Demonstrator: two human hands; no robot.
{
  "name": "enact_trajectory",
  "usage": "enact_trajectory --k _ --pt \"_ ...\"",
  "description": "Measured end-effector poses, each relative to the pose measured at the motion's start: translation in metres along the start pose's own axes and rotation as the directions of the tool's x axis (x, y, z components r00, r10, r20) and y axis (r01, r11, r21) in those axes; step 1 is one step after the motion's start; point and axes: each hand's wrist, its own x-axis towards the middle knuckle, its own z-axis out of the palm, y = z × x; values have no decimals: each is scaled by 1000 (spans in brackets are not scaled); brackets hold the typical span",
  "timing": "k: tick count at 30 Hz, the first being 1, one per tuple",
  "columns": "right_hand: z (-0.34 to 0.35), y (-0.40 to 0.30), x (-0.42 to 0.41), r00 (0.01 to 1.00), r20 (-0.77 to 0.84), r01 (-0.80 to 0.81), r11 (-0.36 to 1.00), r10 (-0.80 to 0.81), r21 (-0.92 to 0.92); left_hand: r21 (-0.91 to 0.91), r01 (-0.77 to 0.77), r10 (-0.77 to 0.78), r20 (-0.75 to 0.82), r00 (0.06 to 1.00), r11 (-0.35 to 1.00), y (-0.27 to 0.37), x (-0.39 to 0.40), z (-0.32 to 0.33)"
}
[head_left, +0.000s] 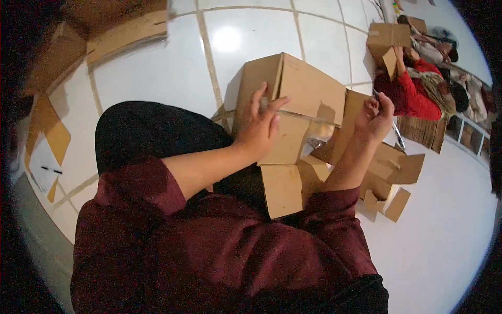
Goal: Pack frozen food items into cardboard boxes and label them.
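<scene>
A brown cardboard box (310, 88) stands before my lap, its flaps (283, 188) spread towards me and to the right. Through its opening shows something wrapped in shiny clear plastic (313, 142), too blurred to name. My left hand (259, 127) lies against the box's near side, fingers apart, with nothing seen in it. Raised over the right flap, my right hand (374, 117) is closed around a slim metallic tool (399, 136). The tool's middle is hidden by the fist, so its kind is unclear.
Another opened cardboard box (386, 168) lies at the right. Beyond it a person in red (421, 92) handles a carton (388, 35) beside stacked flat cardboard (421, 131). Left on the white tiled floor (251, 31) are a large carton (125, 37) and paper with a pen (51, 170).
</scene>
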Motion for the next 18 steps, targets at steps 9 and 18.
enact_trajectory --k 9,18 --pt "-74 -35 -54 760 411 271 328 504 -905 113 -311 296 129 946 944 27 36 -30" --pt "-65 -26 -27 692 622 521 344 366 -781 708 -272 72 298 952 652 66 127 2"
